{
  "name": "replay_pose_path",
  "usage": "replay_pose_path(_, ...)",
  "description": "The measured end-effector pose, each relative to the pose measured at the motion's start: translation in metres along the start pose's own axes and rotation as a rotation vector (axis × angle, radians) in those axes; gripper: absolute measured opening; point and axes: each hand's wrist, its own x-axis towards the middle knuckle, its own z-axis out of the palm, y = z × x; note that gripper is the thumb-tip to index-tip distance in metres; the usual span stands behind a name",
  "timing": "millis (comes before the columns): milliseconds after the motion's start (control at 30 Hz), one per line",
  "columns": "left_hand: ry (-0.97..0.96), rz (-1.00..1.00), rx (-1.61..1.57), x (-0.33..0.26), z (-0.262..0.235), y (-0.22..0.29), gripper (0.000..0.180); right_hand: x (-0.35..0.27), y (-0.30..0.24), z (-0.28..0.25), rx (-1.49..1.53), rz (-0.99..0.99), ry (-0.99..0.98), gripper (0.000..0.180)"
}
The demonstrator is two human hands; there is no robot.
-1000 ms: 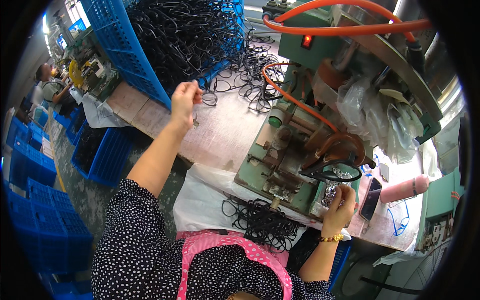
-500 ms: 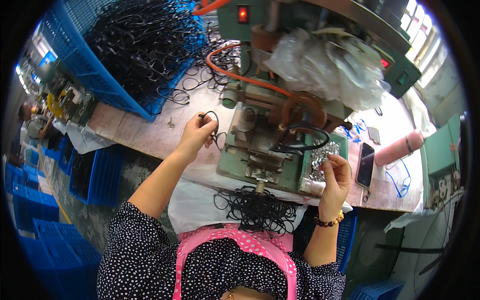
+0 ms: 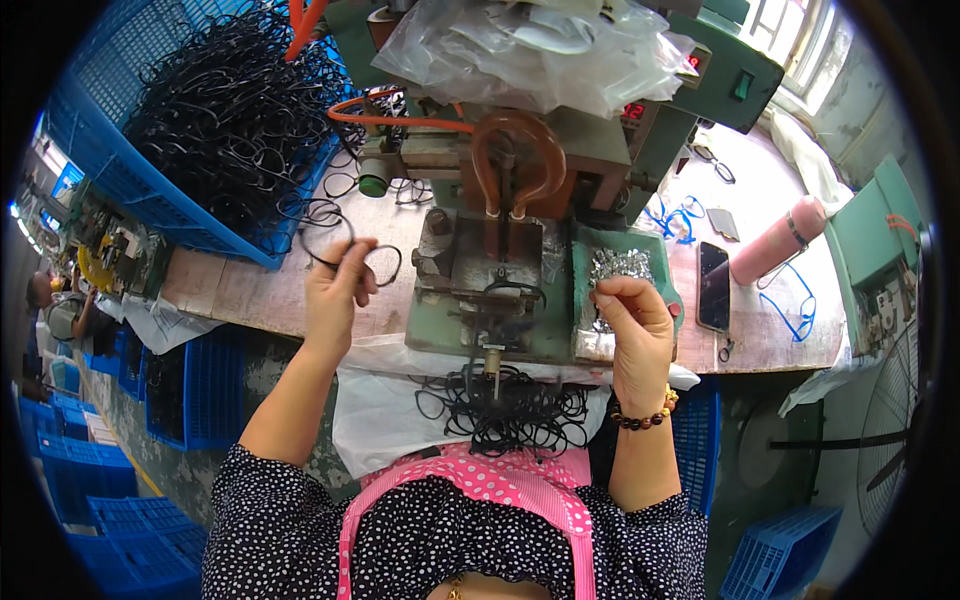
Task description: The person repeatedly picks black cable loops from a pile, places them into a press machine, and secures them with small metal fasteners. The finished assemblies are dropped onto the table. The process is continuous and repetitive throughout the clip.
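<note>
My left hand point(image 3: 340, 290) is closed on a thin black eyeglass frame point(image 3: 385, 282), whose loops stick out on both sides of the fingers. It is over the bench, left of the green machine point(image 3: 390, 325). My right hand point(image 3: 640, 320) pinches at the near side of a green tray point(image 3: 583, 300) of small shiny metal parts point(image 3: 620, 264). Whatever is between its fingertips is too small to make out. A second black frame point(image 3: 525, 287) rests at the machine's fixture, below a brown looped tube point(image 3: 553, 160).
A blue crate point(image 3: 95, 130) heaped with black frames point(image 3: 220, 120) stands back left. More black frames point(image 3: 500, 410) hang at the machine's front edge. On the right lie a phone point(image 3: 713, 287), a pink bottle point(image 3: 780, 240) and blue frames point(image 3: 800, 310). Clear plastic point(image 3: 540, 50) covers the machine top.
The view has shifted, showing the machine more squarely. The black frame at the machine now sits lower, at the fixture. My left hand still grips its frame; my right hand stays pinched by the tray.
</note>
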Motion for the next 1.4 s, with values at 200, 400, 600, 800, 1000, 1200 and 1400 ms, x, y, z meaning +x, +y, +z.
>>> replay_pose_path(200, 0.013, 0.217, -0.205, -0.026, 0.007, 0.064, 0.021, 0.009, -0.006, 0.023, 0.056, -0.035, -0.064, 0.014)
replay_pose_path(400, -0.098, 0.370, -0.236, -0.041, 0.015, 0.082, 0.019, 0.013, -0.003, 0.043, -0.156, -0.185, -0.071, 0.013)
replay_pose_path(600, -0.127, 0.364, -0.265, -0.043, 0.013, 0.076, 0.016, 0.014, 0.001, 0.047, -0.390, -0.358, -0.002, 0.010)
replay_pose_path(800, -0.143, 0.358, -0.304, -0.042, 0.014, 0.078, 0.016, 0.015, 0.001, 0.057, -0.389, -0.405, -0.004, 0.011)
replay_pose_path(1000, -0.185, 0.376, -0.281, -0.042, 0.028, 0.088, 0.020, 0.009, 0.007, 0.071, -0.284, -0.355, -0.099, 0.010)
replay_pose_path(1200, -0.179, 0.354, -0.350, -0.029, 0.040, 0.100, 0.015, 0.007, 0.015, 0.087, -0.154, -0.301, -0.069, 0.024)
replay_pose_path(1400, -0.147, 0.397, -0.322, -0.009, 0.047, 0.095, 0.014, 0.001, 0.009, 0.100, -0.071, -0.203, -0.099, 0.043)
